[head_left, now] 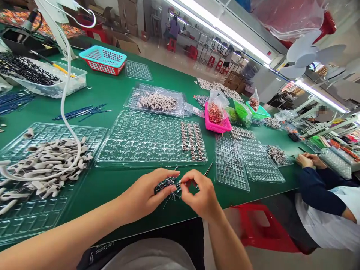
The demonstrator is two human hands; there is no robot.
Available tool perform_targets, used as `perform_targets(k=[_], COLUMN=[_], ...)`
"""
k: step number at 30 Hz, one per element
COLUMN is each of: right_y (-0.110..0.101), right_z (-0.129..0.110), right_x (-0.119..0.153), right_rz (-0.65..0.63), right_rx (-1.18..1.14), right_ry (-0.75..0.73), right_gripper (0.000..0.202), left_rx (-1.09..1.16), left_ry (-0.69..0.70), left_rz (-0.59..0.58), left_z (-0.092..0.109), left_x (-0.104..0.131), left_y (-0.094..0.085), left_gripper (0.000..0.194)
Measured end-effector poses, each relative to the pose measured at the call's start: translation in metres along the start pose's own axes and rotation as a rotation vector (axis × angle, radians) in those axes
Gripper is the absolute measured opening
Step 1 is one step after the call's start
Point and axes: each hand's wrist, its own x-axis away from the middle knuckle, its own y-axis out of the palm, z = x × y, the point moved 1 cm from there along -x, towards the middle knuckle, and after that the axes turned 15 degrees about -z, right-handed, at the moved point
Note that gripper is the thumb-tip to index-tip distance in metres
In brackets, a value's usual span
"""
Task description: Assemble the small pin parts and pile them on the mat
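Near the table's front edge, my left hand (152,189) curls around a small pile of dark, wiry parts (168,183), thumb and fingertips at its sides. My right hand (199,191) pinches a tiny pale piece (180,182) between thumb and forefinger at the pile's right side. Pointed tweezers (208,170) stick out past the right hand's fingers, partly hidden by them. Beyond both hands lies a clear tray (140,137) of moulded pockets; its right end holds rows of small beige parts with round ends (192,140).
To the left, a tray (81,131) bears a heap of grey-beige pieces (53,159), with a white cable (66,93) arching over it. A pink basket (218,126) and more trays (232,165) stand right. At far right sits a person (320,191) beside a red stool (263,228).
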Motion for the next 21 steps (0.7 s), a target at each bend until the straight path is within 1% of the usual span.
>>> perform_targets(k=[2,4,5,6,8,10,12,13,15,18,19,21], right_y=[0.014,0.028,0.034,0.04,0.047,0.051,0.051,0.05,0.045,0.026,0.015,-0.011], right_z=[-0.004,-0.005,-0.004,-0.002,0.0,0.001,-0.001,-0.002,-0.003,0.007,0.016,0.039], right_x=[0.007,0.012,0.014,0.016,0.02,0.022,0.025,0.027,0.032,0.048,0.056,0.075], right_rz=[0.054,0.152,0.21,0.261,0.323,0.334,0.325,0.314,0.256,0.146,0.161,0.289], right_rx=[-0.165,-0.258,-0.286,-0.301,-0.294,-0.258,-0.221,-0.205,-0.164,-0.022,0.062,0.271], right_ry=[-0.027,-0.044,-0.053,-0.066,-0.1,-0.124,-0.118,-0.112,-0.106,-0.082,-0.045,0.064], right_gripper=[0.029,0.034,0.035,0.034,0.035,0.037,0.036,0.035,0.034,0.037,0.038,0.033], left_rx=[0.171,0.327,0.403,0.477,0.606,0.677,0.669,0.627,0.473,0.233,0.187,0.147], left_ry=[0.003,0.015,0.014,0.002,-0.035,-0.077,-0.112,-0.12,-0.114,-0.08,-0.081,-0.098], left_rz=[-0.107,-0.183,-0.201,-0.205,-0.201,-0.191,-0.193,-0.202,-0.22,-0.209,-0.196,-0.172], left_z=[0.009,0.015,0.015,0.014,0.01,0.006,0.003,0.002,0.0,-0.002,-0.004,-0.007], left_x=[-0.001,-0.002,-0.002,-0.003,-0.003,-0.003,-0.003,-0.003,-0.002,-0.001,-0.001,-0.001], left_y=[0.0,-0.001,-0.001,0.0,0.0,0.001,0.003,0.004,0.006,0.009,0.009,0.009], left_gripper=[0.031,0.027,0.026,0.026,0.026,0.024,0.023,0.023,0.026,0.03,0.03,0.032])
